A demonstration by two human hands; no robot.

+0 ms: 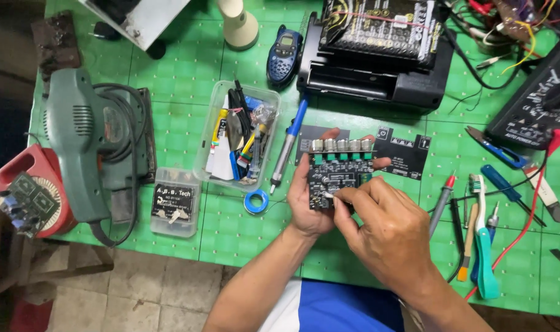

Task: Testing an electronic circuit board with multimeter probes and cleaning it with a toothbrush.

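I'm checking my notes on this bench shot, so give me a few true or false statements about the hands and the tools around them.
1. The left hand holds a black circuit board. True.
2. The right hand rests flat on the green mat. False: its fingertips pinch at the board.
3. A blue solder roll lies left of the left hand. True.
4. The green sander lies at the right edge. False: it lies far left.
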